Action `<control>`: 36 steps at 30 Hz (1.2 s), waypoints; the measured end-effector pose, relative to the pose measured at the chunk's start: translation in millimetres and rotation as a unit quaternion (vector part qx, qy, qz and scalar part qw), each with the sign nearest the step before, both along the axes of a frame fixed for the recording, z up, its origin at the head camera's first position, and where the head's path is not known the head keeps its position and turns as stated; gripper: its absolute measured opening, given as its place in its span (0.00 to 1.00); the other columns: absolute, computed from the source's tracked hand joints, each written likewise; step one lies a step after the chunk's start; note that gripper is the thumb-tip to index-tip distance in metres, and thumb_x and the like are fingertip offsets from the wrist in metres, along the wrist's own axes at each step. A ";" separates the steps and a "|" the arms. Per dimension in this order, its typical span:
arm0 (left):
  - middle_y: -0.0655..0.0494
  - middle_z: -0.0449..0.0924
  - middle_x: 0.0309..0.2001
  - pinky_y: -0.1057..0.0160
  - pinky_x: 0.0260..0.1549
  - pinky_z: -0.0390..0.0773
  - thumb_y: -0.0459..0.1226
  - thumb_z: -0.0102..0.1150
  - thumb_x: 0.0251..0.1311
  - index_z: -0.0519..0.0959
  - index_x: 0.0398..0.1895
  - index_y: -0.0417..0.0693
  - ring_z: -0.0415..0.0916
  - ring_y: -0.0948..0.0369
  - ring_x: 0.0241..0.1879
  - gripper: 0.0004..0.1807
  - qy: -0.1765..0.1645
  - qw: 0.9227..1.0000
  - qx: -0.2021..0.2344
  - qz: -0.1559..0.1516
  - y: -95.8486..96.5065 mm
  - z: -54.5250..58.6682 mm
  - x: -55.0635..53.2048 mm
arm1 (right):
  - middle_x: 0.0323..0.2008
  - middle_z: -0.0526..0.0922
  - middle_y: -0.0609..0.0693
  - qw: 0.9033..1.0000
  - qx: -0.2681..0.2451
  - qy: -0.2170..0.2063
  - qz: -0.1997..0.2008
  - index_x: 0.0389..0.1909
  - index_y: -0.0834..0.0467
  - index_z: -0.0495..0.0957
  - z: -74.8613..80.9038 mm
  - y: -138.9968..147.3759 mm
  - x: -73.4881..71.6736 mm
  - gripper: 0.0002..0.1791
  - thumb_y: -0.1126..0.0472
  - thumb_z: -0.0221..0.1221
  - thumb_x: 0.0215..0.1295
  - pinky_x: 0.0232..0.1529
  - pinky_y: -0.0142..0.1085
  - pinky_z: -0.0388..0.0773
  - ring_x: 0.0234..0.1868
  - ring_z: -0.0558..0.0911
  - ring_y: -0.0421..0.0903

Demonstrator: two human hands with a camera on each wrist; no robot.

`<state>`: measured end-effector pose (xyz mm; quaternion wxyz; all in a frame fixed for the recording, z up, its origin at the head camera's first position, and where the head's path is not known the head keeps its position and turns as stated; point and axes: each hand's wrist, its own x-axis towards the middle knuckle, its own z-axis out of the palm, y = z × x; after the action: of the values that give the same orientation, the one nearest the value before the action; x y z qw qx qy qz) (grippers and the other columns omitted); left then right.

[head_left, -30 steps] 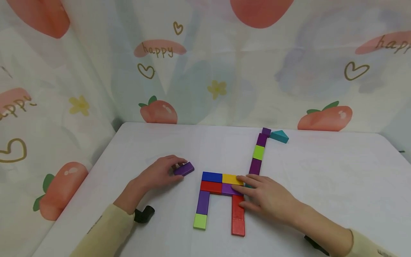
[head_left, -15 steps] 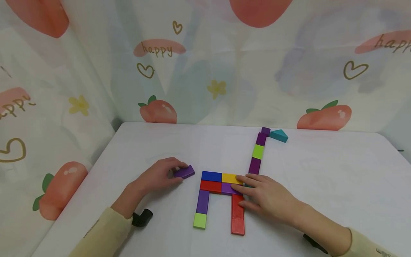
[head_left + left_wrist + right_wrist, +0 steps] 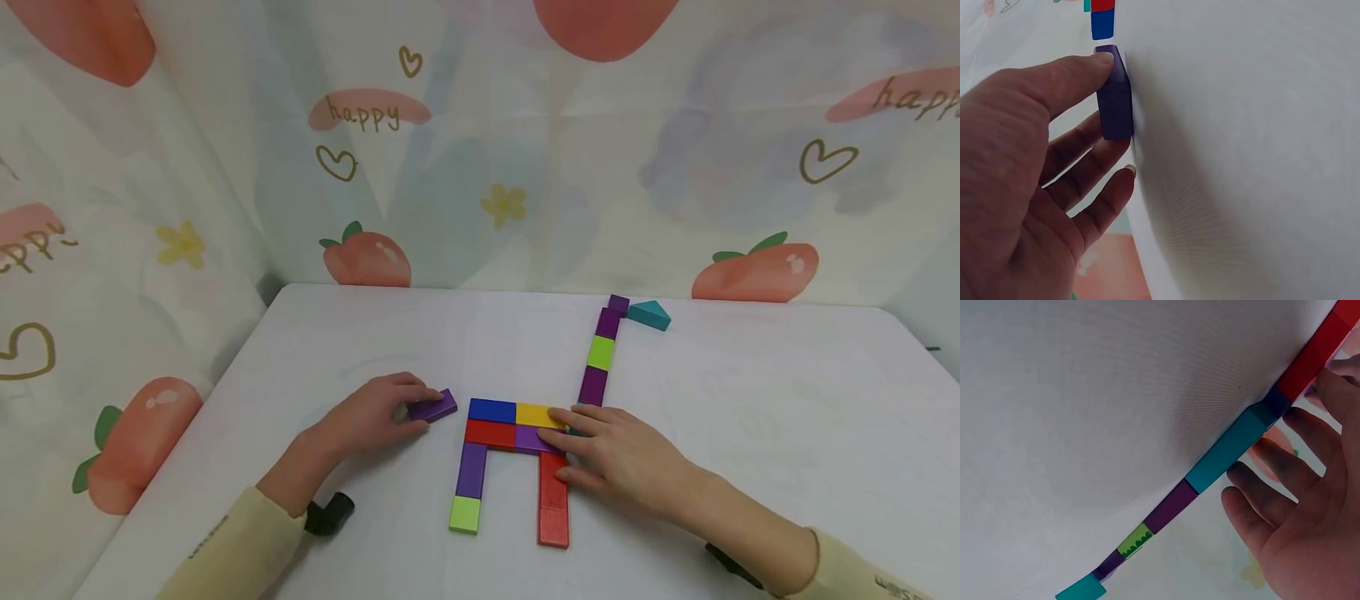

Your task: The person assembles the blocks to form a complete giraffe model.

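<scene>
The loose purple block (image 3: 432,407) lies flat on the white bench (image 3: 750,417), just at 9 o'clock of the flat block figure, close to its blue block (image 3: 492,410) but with a narrow gap between them. The left hand (image 3: 372,415) pinches this purple block: in the left wrist view the thumb sits on one long side and curled fingers (image 3: 1094,165) press the other, with the block resting against the bench surface.

The right hand (image 3: 626,458) rests on the figure with fingers nearly straight and spread, holding nothing. Its fingertips lie on the yellow block (image 3: 538,415) and the purple block below it (image 3: 531,439), and its thumb touches the upper red leg block (image 3: 553,493). In the right wrist view a teal block (image 3: 1225,452) shows by those fingers; the hand hides most of it in the head view.

The figure lies flat: blue and yellow blocks above a red block (image 3: 491,433) and the purple one; a purple-and-green leg (image 3: 468,492) toward 6 o'clock on the left, a red leg on the right. A neck of purple and green blocks (image 3: 600,352) runs toward 12 o'clock, ending beside a teal triangle (image 3: 649,315). A patterned curtain (image 3: 480,150) stands behind the bench.
</scene>
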<state>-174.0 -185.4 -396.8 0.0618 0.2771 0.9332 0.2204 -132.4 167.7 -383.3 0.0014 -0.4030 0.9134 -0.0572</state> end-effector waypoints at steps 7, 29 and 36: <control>0.57 0.78 0.50 0.64 0.43 0.81 0.38 0.70 0.62 0.82 0.60 0.53 0.74 0.60 0.47 0.22 -0.002 1.000 -0.023 0.005 4.9 1.7 3.6 | 0.64 0.77 0.55 1.000 0.002 0.004 0.001 0.66 0.50 0.78 0.7 0.3 1.1 0.28 0.45 0.64 0.67 0.59 0.54 0.75 0.63 0.75 0.57; 0.57 0.77 0.52 0.64 0.44 0.81 0.37 0.69 0.63 0.81 0.62 0.52 0.75 0.62 0.47 0.23 -0.014 1.000 -0.010 -0.024 14.2 2.6 12.3 | 0.65 0.76 0.55 1.000 0.009 0.006 0.002 0.67 0.49 0.78 -0.7 -0.7 0.4 0.29 0.44 0.63 0.68 0.59 0.54 0.76 0.64 0.75 0.57; 0.58 0.77 0.51 0.64 0.44 0.81 0.37 0.69 0.63 0.81 0.62 0.52 0.74 0.62 0.47 0.23 -0.014 0.999 -0.009 -0.028 13.2 2.4 11.9 | 0.65 0.76 0.56 1.000 0.010 0.005 0.002 0.67 0.49 0.78 -1.0 -1.1 0.2 0.28 0.44 0.63 0.68 0.59 0.54 0.76 0.64 0.75 0.57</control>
<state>-162.0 -172.3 -394.5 0.0833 0.2995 0.9260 0.2144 -132.1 166.6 -384.4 0.0009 -0.4049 0.9132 -0.0465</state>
